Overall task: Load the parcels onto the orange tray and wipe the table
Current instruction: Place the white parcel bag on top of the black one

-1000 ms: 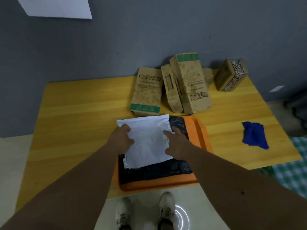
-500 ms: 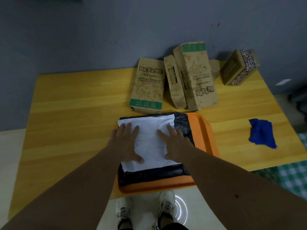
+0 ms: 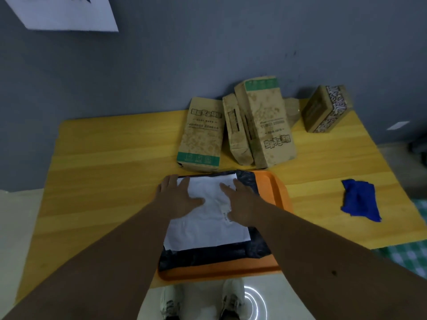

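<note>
Left hand (image 3: 178, 196): flat, palm down, fingers spread wide on the far left part of the white envelope (image 3: 208, 227); grips nothing.
Right hand (image 3: 241, 204): also flat and spread wide, pressed on the envelope's far right part; grips nothing.
White envelope: lies on top of the black bag (image 3: 254, 252), which shows past its near and right edges.
Black bag: lies in the orange tray (image 3: 277, 197).
Orange tray: at the near edge of the table (image 3: 111, 181), its near rim past that edge, at 6 o'clock from the paper bags.
Paper bags: one lies flat (image 3: 201, 139) just beyond the tray at 12 o'clock; two more (image 3: 265, 121) lean together at 1 o'clock, near the wall.
Box (image 3: 325, 109): brown with a printed side, at 2 o'clock, well apart from the tray.
Blue cloth (image 3: 360, 199): crumpled on the table at 3 o'clock from the tray, untouched.
Shoes (image 3: 231, 299): on the floor below the tray.
</note>
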